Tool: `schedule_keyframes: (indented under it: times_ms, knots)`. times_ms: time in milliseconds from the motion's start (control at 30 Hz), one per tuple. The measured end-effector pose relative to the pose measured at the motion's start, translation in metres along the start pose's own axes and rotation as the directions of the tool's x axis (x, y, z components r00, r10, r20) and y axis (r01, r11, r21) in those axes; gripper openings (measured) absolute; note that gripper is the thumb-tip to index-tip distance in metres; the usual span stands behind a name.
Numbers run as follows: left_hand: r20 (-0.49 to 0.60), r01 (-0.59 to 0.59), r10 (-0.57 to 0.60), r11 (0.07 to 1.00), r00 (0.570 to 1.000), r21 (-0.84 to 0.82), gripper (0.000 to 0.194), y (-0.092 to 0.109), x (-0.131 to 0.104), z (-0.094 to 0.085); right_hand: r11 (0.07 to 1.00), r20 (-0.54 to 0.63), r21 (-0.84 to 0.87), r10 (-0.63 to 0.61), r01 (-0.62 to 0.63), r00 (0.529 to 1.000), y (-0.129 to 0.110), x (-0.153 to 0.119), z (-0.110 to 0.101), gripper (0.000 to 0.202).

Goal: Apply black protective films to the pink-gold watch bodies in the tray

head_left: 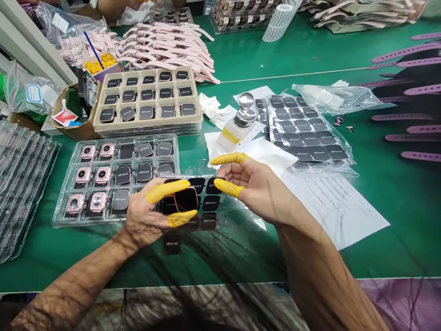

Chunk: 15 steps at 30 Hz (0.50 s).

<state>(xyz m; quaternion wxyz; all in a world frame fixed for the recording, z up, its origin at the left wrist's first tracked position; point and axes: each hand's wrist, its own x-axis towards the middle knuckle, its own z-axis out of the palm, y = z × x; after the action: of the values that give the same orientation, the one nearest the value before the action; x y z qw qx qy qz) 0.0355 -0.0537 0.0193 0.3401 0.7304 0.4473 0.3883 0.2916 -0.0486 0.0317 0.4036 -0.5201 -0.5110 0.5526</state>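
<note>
My left hand (144,214), with yellow finger cots on thumb and finger, grips a smartwatch body (186,199) by its edges; the dark screen faces up and the rim is pinkish gold. Under it lies a clear sheet of black square stickers (211,203) with white lettering. My right hand (251,188), also in yellow finger cots, hovers at the sheet's right side. Its thumb and index finger are apart, and I see nothing between them. Left of my hands is a clear plastic tray (57,222) of watch bodies, some face down, others covered with black squares.
Behind stands a beige tray (144,123) of black-covered watches. A pump bottle (232,131) stands on white paper, beside bagged sticker sheets (296,124). Stacked clear trays (24,184) are at left, pink straps (165,46) at the back, purple straps (420,89) at right. Dark hair strands cross the view.
</note>
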Motion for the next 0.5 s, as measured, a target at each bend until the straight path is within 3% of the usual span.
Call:
schedule_keyframes:
  times_ms: [67,167,433,500]
  knots:
    - [-0.009,-0.014,0.014,1.0,1.0,0.005,0.054,0.0022,0.0009,-0.0021,1.0,0.036,0.005,-0.001,0.001,0.999,0.0,-0.0006,-0.0003,0.04]
    - [-0.021,0.057,-0.059,0.994,0.998,-0.097,0.057,0.0055,0.0031,-0.0036,1.0,0.06,-0.008,0.01,-0.01,0.998,-0.0013,-0.0009,-0.0004,0.044]
    - [-0.072,0.152,-0.174,0.957,0.982,-0.247,0.057,0.005,0.0003,0.0018,0.997,-0.141,-0.07,0.002,-0.012,0.99,-0.0024,0.0021,0.0031,0.032]
    - [-0.09,0.214,-0.25,0.931,0.964,-0.296,0.055,0.008,0.0012,0.0018,0.998,-0.205,-0.069,-0.022,0.008,0.978,-0.0006,0.0032,0.0067,0.027]
